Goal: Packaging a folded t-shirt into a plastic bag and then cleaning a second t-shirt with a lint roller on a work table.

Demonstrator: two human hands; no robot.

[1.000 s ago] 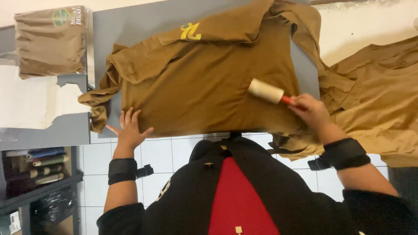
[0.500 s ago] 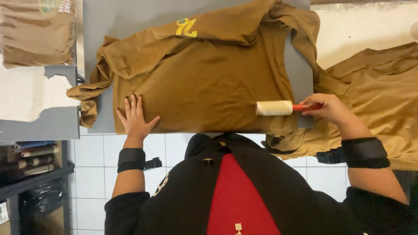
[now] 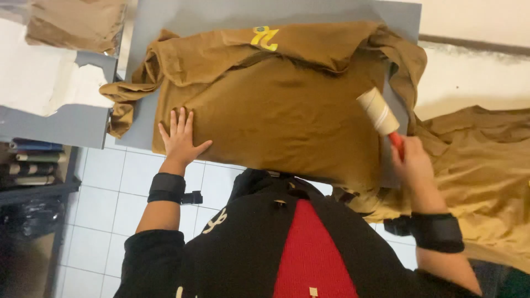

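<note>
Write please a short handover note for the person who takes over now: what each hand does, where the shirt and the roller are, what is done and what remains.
Left hand: flat, fingers spread, pressing the brown shirt near its left edge.
Right hand: grips the red handle of the lint roller, which is at the shirt's right side, angled up; contact with the cloth cannot be told.
The shirt lies spread on the grey board, yellow print at the far edge. More brown cloth lies to the right.
Done: shirt laid out and held. How much is already rolled cannot be seen. Left: probably rolling the rest.
</note>
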